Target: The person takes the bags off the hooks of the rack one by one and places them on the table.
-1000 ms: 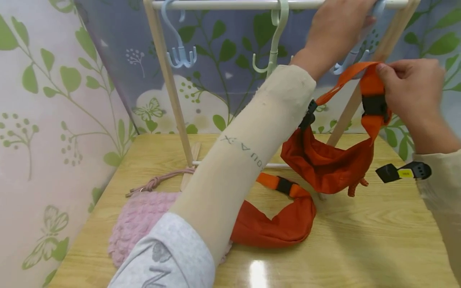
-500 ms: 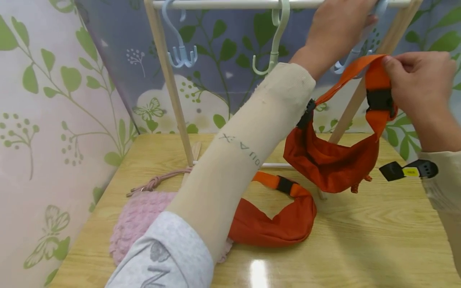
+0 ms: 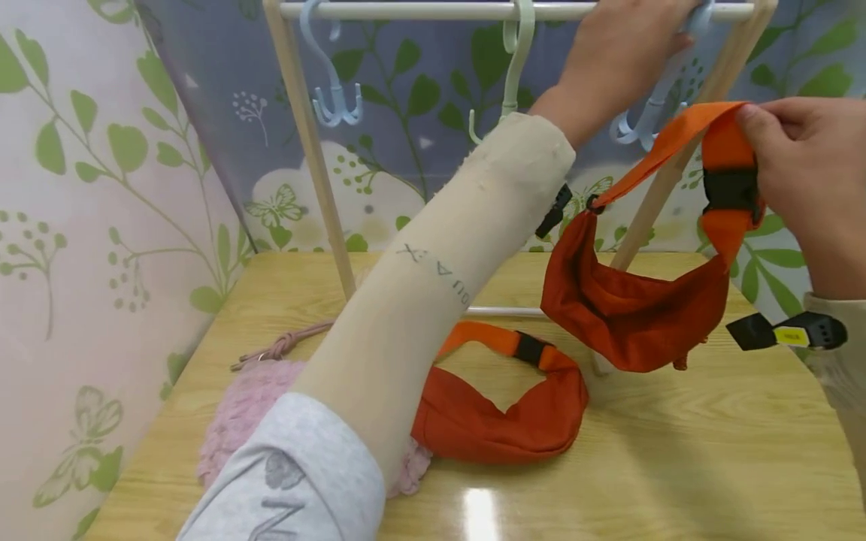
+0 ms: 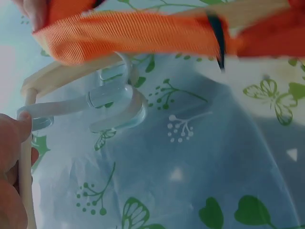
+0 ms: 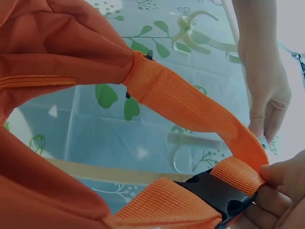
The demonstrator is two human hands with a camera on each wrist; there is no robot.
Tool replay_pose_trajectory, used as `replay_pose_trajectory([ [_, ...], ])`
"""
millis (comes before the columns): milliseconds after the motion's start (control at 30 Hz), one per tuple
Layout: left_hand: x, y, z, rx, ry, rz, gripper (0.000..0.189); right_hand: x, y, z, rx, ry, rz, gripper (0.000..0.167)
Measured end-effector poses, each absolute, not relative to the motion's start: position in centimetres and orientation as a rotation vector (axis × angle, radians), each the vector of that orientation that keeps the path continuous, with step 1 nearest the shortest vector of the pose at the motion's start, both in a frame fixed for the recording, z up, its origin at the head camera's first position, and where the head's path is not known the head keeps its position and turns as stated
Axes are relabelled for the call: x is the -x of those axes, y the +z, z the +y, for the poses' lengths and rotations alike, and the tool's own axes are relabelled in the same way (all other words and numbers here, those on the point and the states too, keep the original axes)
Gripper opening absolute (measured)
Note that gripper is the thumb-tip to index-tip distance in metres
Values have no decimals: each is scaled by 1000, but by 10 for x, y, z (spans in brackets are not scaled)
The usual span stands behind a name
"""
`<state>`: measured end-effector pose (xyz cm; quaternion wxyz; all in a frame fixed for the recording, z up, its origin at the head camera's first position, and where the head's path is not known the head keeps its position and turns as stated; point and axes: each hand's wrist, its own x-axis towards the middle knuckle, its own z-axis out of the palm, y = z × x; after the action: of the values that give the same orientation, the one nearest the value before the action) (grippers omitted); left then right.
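My right hand (image 3: 815, 165) pinches the top of the orange strap (image 3: 700, 124) beside its black buckle (image 5: 217, 191). From that strap the orange-red crossbody bag (image 3: 636, 323) hangs in the air at the right of the rack. Up at the rail, my left hand (image 3: 619, 64) grips the upper part of a light blue hook hanger (image 3: 649, 113); the hook's top is partly hidden by the hand. In the left wrist view, the strap passes above the prongs of the blue hook (image 4: 119, 107), apart from them as far as I can tell.
A white rail (image 3: 433, 10) carries another blue hook (image 3: 334, 101) and a green hook (image 3: 517, 60). On the wooden table (image 3: 676, 466) lie a second orange-red bag (image 3: 501, 421) and a pink textured bag (image 3: 250, 421), partly behind my left forearm.
My right hand has carried the bag to the right, drawing it away from the left arm. The left hand has stayed at the blue hook on the rail.
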<state>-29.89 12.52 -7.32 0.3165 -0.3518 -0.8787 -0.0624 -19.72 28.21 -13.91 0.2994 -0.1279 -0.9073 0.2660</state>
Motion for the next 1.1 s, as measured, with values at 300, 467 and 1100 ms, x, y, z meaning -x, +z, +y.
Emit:
replay_pose_trajectory([
  [300,308,-74,120,945,-150,-2251,44,188,-139,291,270,820,-2331,52],
  [467,312,-75,117,938,-108,-2227,45,181,-143,292,237,850,-2306,49],
  [1100,315,-87,112,994,40,-2080,47,164,-152,287,116,858,-2235,33],
])
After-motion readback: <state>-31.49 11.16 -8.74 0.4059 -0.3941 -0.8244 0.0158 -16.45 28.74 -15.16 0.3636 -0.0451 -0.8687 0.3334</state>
